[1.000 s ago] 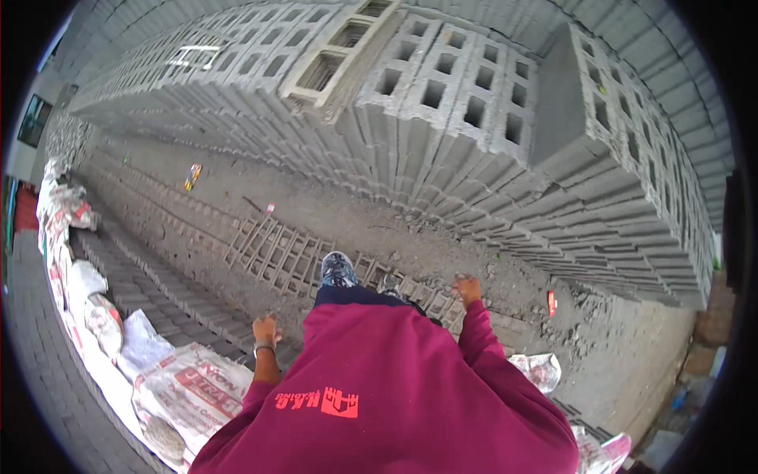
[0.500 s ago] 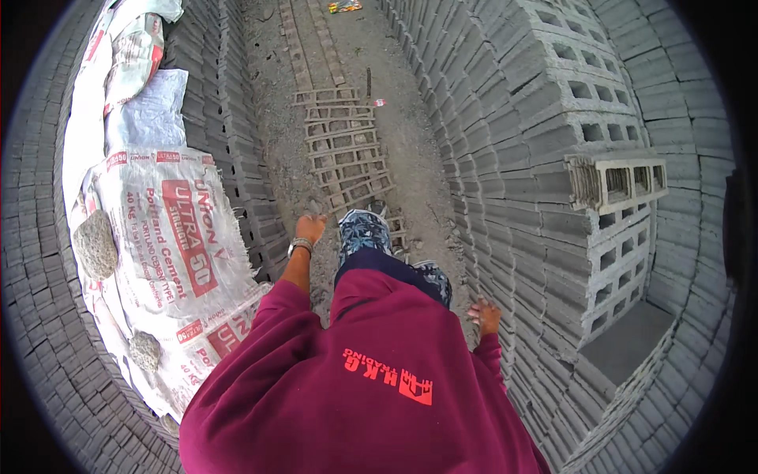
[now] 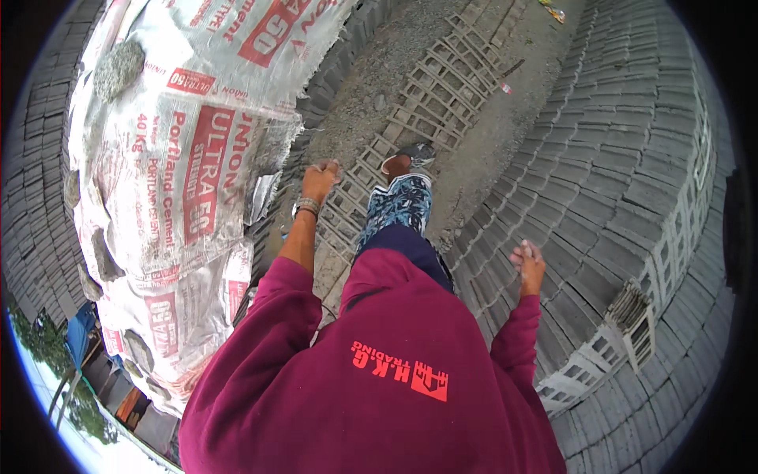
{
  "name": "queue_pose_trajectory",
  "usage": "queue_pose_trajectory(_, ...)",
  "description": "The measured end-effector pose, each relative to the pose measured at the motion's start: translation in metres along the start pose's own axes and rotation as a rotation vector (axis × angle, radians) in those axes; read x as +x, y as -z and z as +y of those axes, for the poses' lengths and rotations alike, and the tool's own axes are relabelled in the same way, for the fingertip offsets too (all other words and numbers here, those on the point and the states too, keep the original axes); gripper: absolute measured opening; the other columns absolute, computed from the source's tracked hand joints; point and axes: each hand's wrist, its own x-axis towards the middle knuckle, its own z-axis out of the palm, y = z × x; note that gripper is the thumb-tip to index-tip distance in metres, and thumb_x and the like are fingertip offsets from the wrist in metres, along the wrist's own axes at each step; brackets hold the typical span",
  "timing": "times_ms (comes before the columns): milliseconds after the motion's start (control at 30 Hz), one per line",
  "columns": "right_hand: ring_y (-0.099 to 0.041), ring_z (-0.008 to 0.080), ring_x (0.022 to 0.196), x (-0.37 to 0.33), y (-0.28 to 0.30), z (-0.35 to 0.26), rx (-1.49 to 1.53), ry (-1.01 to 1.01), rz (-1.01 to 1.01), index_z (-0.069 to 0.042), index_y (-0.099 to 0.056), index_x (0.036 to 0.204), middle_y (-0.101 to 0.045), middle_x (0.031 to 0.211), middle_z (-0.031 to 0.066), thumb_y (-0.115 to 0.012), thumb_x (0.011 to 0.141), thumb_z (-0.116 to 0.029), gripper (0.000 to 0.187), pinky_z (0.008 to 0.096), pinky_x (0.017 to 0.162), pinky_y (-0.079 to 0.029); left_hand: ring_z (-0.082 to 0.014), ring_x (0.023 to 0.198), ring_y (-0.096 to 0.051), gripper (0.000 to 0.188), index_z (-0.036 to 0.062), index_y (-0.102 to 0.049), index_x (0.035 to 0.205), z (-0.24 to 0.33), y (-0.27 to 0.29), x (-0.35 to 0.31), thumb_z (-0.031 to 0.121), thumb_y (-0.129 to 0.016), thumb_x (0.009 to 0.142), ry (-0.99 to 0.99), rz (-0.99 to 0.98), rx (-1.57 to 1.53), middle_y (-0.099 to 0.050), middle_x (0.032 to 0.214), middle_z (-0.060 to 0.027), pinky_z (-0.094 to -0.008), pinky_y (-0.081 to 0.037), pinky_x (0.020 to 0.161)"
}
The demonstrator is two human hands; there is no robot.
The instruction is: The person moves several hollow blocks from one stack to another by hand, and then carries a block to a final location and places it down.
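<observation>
My left hand, with a band at its wrist, hangs over the ladder-like row of block frames on the ground. Its fingers are loosely bent, slightly apart, and nothing shows in them. Close to that hand are white and red cement sacks spread over the left-hand stack. My right hand is raised before the stacked grey concrete blocks, apart from them as far as I can tell. Its fingers are half curled with gaps between them, holding nothing. One shoe of mine stands out ahead, beside the row of frames.
High block stacks line both sides of a narrow dirt path. Rough stones lie on the sacks. Separate hollow blocks stick out of the right stack. A blue tarp and trees show at lower left.
My view has swung to the left and I have stepped ahead along the path. Both hands have swung up and forward. The sacks now fill more of the left side.
</observation>
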Motion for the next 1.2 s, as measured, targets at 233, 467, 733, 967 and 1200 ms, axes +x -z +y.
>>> queue_pose_trajectory(233,-0.067,0.0111,0.075,0.007,-0.040,0.078,-0.087,0.096,-0.222,-0.003,-0.060,0.122,-0.070,0.096,0.0055,-0.066,0.090,-0.043,0.051,0.0239,0.060,-0.043,-0.0158,0.065,-0.063,0.031,0.0034,-0.066,0.105,-0.287,0.010,-0.195,0.029,-0.058,0.089,0.375,0.128,-0.068,-0.067,0.086,-0.0055,-0.0285,-0.047,0.050)
queue_pose_trajectory(467,-0.067,0.0135,0.072,-0.049,-0.069,0.193,-0.209,0.088,-0.412,-0.004,-0.062,0.120,-0.070,0.092,0.0075,-0.064,0.091,-0.043,0.048,0.0260,0.056,-0.043,-0.0192,0.053,-0.061,0.025,0.0000,-0.064,0.098,-0.498,0.052,-0.376,0.022,-0.059,0.087,0.486,0.375,0.045,-0.063,0.077,-0.0072,-0.0319,-0.043,0.039)
queue_pose_trajectory(733,-0.068,0.0150,0.072,-0.101,-0.082,0.316,-0.082,-0.089,-0.354,-0.004,-0.061,0.118,-0.070,0.091,0.0075,-0.064,0.090,-0.044,0.048,0.0264,0.056,-0.044,-0.0138,0.066,-0.066,0.038,-0.0005,-0.070,0.106,-0.401,0.160,-0.275,0.032,-0.058,0.091,0.020,0.373,0.224,-0.069,0.078,-0.0065,-0.0283,-0.048,0.052)
queue_pose_trajectory(967,-0.067,0.0137,0.071,-0.123,-0.172,0.392,0.100,-0.182,-0.284,-0.003,-0.059,0.119,-0.070,0.092,0.0082,-0.065,0.092,-0.041,0.048,0.0250,0.057,-0.046,-0.0369,0.085,-0.069,0.038,0.0022,-0.071,0.096,-0.344,0.094,-0.144,0.037,-0.058,0.088,-0.272,0.142,0.563,-0.070,0.085,-0.0211,-0.0435,-0.051,0.075)
queue_pose_trajectory(1200,-0.065,0.0130,0.076,-0.103,-0.378,0.483,0.238,-0.085,-0.441,0.000,-0.061,0.118,-0.068,0.093,0.0075,-0.065,0.094,-0.025,0.034,0.0243,0.065,-0.050,-0.0409,0.102,-0.065,0.043,0.0028,-0.071,0.104,-0.491,0.021,0.049,0.039,-0.067,0.081,0.066,-0.069,0.773,-0.068,0.105,-0.0240,-0.0452,-0.051,0.090)
